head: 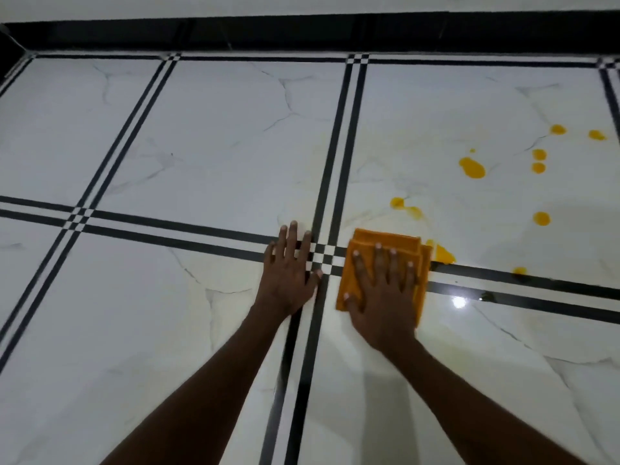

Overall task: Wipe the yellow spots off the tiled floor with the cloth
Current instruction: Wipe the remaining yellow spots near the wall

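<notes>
head camera, looking down at a glossy white tiled floor [218, 129] crossed by paired black lines. two bare forearms reach forward from the bottom edge. the right hand [382, 290] lies flat with fingers spread, palm pressing down on a folded orange cloth [385, 239]; it pins the cloth rather than closing around it. the left hand [288, 273] rests open and empty on the bare tile just beside the cloth, apparently bracing the body.

a yellow smear [443, 255] touches the cloth's far right edge. more yellow spots [473, 167] are scattered beyond and to the right of the pressing hand, some near, several well apart toward the right edge (none lie on the left hand's side).

judging from this, wiping is in hand but most of the spill remains. the next move likely calls for pushing the cloth forward and to the right under steady downward pressure, sweeping through the nearest smear first, then working outward to the farther spots.
</notes>
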`<state>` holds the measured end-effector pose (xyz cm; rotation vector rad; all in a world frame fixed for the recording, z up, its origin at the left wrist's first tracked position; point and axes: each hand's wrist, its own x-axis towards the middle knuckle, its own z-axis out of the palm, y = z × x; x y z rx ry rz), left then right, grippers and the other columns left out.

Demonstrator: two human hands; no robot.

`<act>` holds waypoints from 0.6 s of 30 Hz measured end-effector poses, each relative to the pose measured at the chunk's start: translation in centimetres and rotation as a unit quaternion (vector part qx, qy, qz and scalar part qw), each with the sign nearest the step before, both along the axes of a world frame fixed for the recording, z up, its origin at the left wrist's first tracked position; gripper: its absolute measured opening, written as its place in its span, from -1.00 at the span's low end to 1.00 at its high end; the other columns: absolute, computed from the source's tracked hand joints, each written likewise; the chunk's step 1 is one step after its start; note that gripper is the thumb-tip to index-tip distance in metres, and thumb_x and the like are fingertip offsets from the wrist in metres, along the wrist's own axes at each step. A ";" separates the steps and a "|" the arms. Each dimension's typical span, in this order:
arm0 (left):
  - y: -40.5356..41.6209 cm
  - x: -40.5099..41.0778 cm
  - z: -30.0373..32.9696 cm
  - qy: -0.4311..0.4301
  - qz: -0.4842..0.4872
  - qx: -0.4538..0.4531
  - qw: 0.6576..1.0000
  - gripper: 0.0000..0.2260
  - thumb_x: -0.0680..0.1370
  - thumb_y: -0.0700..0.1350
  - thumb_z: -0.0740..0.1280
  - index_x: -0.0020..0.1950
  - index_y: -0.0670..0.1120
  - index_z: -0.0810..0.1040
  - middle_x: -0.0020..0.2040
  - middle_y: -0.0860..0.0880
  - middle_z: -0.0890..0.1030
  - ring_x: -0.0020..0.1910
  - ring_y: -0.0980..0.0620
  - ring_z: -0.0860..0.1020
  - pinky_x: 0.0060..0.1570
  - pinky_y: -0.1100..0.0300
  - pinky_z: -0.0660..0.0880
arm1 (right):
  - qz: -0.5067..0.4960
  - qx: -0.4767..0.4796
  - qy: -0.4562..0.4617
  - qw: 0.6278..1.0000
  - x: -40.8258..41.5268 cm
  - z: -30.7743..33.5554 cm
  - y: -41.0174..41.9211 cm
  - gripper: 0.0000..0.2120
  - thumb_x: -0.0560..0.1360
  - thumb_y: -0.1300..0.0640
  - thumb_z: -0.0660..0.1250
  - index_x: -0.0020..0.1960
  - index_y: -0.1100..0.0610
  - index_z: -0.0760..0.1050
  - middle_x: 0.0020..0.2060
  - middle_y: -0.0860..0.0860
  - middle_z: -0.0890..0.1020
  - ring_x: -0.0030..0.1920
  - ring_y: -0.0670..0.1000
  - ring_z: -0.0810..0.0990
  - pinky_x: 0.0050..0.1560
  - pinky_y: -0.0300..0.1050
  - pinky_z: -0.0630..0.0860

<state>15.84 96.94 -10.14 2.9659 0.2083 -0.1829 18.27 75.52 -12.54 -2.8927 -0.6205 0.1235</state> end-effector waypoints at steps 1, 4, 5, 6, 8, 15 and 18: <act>-0.2 1.7 0.0 0.004 -0.010 0.003 1.000 -0.33 0.64 0.19 0.07 0.65 -0.05 -0.08 0.64 -0.16 -0.15 0.62 -0.16 -0.16 0.55 -0.16 -0.02 | 0.026 0.001 0.007 1.000 0.7 -0.1 0.3 -0.27 0.58 -0.28 0.02 0.65 -0.07 -0.12 0.65 0.14 -0.08 0.63 0.27 -0.12 0.56 0.36 -0.17; -0.6 4.8 -0.6 0.053 0.002 0.017 0.998 -0.37 0.68 0.13 0.04 0.65 -0.06 -0.16 0.64 -0.14 -0.19 0.62 -0.14 -0.17 0.55 -0.19 0.01 | 0.097 -0.008 0.006 0.995 7.2 -0.2 0.6 -0.35 0.62 -0.25 -0.11 0.65 -0.08 -0.06 0.64 0.14 0.00 0.63 0.26 -0.04 0.57 0.34 -0.09; -0.8 5.1 -0.8 0.063 0.012 0.027 0.998 -0.37 0.68 0.12 0.02 0.64 -0.06 -0.17 0.64 -0.13 -0.19 0.62 -0.15 -0.18 0.54 -0.19 0.01 | 0.088 -0.025 0.008 0.996 9.8 -0.1 0.2 -0.37 0.62 -0.24 -0.14 0.65 -0.08 -0.02 0.64 0.14 0.05 0.63 0.26 0.00 0.57 0.34 -0.06; -1.1 5.1 -1.0 0.071 0.018 0.034 0.997 -0.37 0.68 0.12 0.02 0.64 -0.07 -0.18 0.64 -0.14 -0.20 0.62 -0.15 -0.18 0.54 -0.19 0.02 | 0.058 -0.036 0.002 0.998 12.0 -0.3 -0.7 -0.37 0.61 -0.22 -0.15 0.64 -0.07 0.03 0.63 0.15 0.09 0.62 0.26 0.04 0.56 0.35 -0.03; -1.5 5.4 -0.6 0.086 0.022 0.043 0.995 -0.36 0.67 0.11 0.04 0.64 -0.09 -0.16 0.64 -0.16 -0.17 0.62 -0.17 -0.14 0.53 -0.20 0.05 | -0.024 -0.027 -0.010 0.999 14.0 -0.3 -3.2 -0.37 0.60 -0.19 -0.10 0.63 -0.04 0.13 0.61 0.17 0.16 0.60 0.29 0.13 0.54 0.37 0.02; -2.8 6.8 1.3 0.121 0.054 0.037 0.990 -0.31 0.63 0.11 0.14 0.63 -0.14 -0.10 0.64 -0.19 -0.12 0.61 -0.21 -0.09 0.51 -0.21 0.03 | 0.135 -0.008 0.007 0.991 5.7 0.0 -2.3 -0.36 0.62 -0.24 -0.08 0.65 -0.08 -0.06 0.64 0.14 -0.02 0.62 0.30 -0.06 0.55 0.40 -0.06; -1.8 6.4 0.6 0.127 0.035 0.037 0.991 -0.32 0.66 0.14 0.07 0.64 -0.09 -0.18 0.64 -0.15 -0.19 0.62 -0.16 -0.17 0.53 -0.18 -0.04 | 0.133 -0.030 -0.002 0.991 11.7 -0.2 -0.7 -0.34 0.59 -0.27 -0.08 0.64 -0.10 0.00 0.64 0.15 0.05 0.62 0.31 -0.01 0.56 0.38 -0.05</act>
